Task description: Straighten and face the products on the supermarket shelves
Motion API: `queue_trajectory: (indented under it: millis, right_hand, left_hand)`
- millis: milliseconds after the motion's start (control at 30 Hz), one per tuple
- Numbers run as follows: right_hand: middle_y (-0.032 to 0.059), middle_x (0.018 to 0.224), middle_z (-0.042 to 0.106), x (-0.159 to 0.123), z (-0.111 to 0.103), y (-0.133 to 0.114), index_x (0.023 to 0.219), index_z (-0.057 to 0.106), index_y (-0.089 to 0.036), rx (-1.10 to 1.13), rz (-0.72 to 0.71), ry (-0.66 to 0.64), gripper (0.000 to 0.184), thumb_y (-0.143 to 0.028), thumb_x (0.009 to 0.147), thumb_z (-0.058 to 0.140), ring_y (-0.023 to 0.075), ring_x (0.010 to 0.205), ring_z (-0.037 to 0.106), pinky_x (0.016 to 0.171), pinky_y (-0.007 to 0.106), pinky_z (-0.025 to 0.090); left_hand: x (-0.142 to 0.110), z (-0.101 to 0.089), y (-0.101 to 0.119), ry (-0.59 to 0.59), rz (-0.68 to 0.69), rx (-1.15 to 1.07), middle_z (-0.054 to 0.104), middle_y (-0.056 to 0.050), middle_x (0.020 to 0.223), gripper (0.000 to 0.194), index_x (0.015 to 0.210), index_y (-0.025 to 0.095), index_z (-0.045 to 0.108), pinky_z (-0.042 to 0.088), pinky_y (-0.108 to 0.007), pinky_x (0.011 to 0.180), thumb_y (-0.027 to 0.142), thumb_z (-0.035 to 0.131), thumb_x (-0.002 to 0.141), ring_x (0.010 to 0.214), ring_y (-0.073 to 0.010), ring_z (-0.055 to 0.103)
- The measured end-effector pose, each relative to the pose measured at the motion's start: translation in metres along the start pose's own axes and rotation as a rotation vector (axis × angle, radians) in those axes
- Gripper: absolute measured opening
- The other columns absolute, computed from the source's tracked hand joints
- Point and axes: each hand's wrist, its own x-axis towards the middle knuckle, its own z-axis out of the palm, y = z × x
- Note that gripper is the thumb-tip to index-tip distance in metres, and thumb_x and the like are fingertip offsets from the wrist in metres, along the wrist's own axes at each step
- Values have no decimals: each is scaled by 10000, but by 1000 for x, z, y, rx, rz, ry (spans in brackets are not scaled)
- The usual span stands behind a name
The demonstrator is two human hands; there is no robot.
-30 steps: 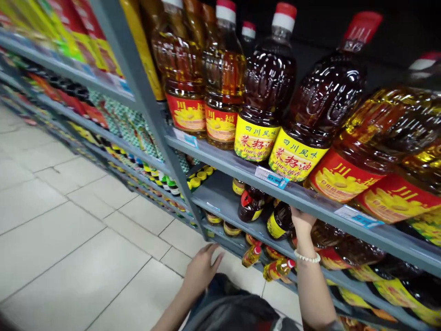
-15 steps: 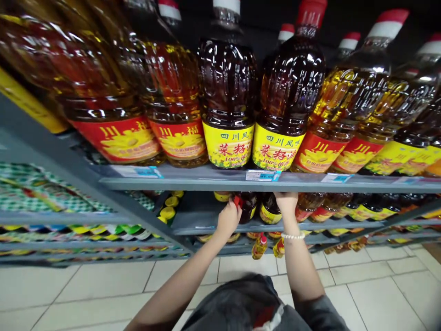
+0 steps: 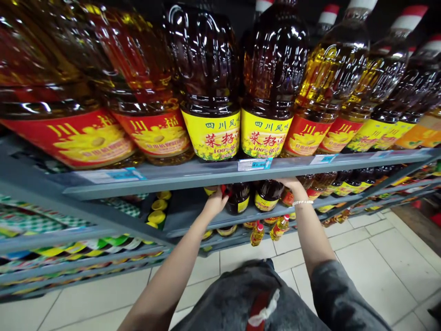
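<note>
Two bare hands reach in at the lower shelf (image 3: 182,216) in the head view, which is the only view. One second ago the left hand (image 3: 216,201) was out over the floor (image 3: 248,253), away from the bottles. Now it is up at the left side of a dark bottle (image 3: 238,203), with its fingers bent by a red part (image 3: 225,190) there. I cannot tell if it squeezes that red part or only touches it. That dark bottle is on the lower shelf, under the upper shelf (image 3: 172,184), and its top is hidden. Another dark bottle (image 3: 266,198) is just to the right of it. The right hand (image 3: 292,183) is on the far side of that one, as it was before, with a white bracelet (image 3: 303,202) on its wrist. Its fingers go in under the upper shelf, so I cannot tell if they hold anything. So, I think, both hands are now at work in the same spot, with the two dark bottles between them. Above the hands, big bottles (image 3: 268,87) stand in a row, and a price tag (image 3: 255,164) is on the shelf edge. Lower down are small oil bottles (image 3: 257,235) with red caps.
</note>
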Motion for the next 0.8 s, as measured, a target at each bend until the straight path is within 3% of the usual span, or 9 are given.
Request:
queue_trajectory:
  millis: [167, 233, 333, 433, 500, 600, 700, 800]
  right_hand:
    - [67, 999, 761, -18, 24, -11, 1039, 720, -203, -70, -26, 140, 541, -516, 606, 805, 321, 1099, 657, 1075, 480, 460]
    - [63, 985, 763, -15, 20, -10, 1019, 726, -206, -50, 17, 69, 555, -504, 563, 828, 322, 1066, 669, 1076, 473, 457]
    - [74, 1057, 750, -3, 4, -6, 1032, 726, -196, 36, 116, -137, 626, -488, 499, 875, 312, 1087, 662, 1103, 467, 436]
    - [78, 1167, 717, 5, -9, -1, 1086, 718, -196, 48, 190, -227, 694, -464, 475, 909, 306, 1182, 619, 1141, 468, 390]
    - [76, 1169, 716, 5, -11, 1, 1112, 713, -195, 52, 175, -227, 706, -448, 484, 914, 297, 1201, 609, 1151, 462, 374]
    - [74, 1077, 743, 2, -5, 3, 1083, 723, -182, 81, 150, -190, 677, -452, 490, 908, 294, 1160, 632, 1145, 460, 379]
    - [71, 1050, 749, 1, -2, 2, 1057, 730, -178, 67, 162, -166, 682, -437, 455, 919, 306, 1140, 639, 1131, 466, 397]
    - [77, 1117, 733, 1, -5, -2, 1103, 720, -177, 34, 186, -165, 741, -406, 431, 932, 319, 1160, 626, 1128, 476, 403]
  left_hand:
    - [18, 9, -11, -1, -3, -247, 687, -194, 1110, 429, 1218, 108, 547, 532, -480, 939, 286, 506, 830, 1041, -329, 666]
    - [28, 10, -12, -23, 17, -286, 693, -173, 1128, 386, 1175, 119, 573, 526, -456, 972, 267, 481, 831, 1071, -298, 661]
    - [42, 9, -8, -64, 56, -351, 717, -131, 1095, 312, 1083, 142, 614, 536, -419, 971, 247, 484, 820, 1043, -259, 675]
    - [35, 14, 3, -21, 53, -388, 694, -153, 1151, 351, 1151, 125, 583, 495, -434, 1035, 229, 466, 837, 1125, -258, 646]
    - [16, 22, 16, 83, 37, -424, 620, -185, 1293, 427, 1299, 107, 482, 429, -425, 1113, 254, 397, 907, 1248, -242, 578]
    - [-19, 38, 46, 352, 62, -480, 453, -206, 1476, 534, 1454, 110, 303, 320, -425, 1197, 364, 338, 986, 1403, -226, 427]
    - [-36, 49, 81, 522, 101, -391, 249, -242, 1576, 947, 1517, 93, 150, 193, -475, 1249, 534, 643, 839, 1506, -298, 221]
    - [-28, 47, 104, 604, -18, -336, 276, -244, 1545, 1217, 1517, 104, 132, 208, -493, 1244, 582, 823, 636, 1483, -339, 251]
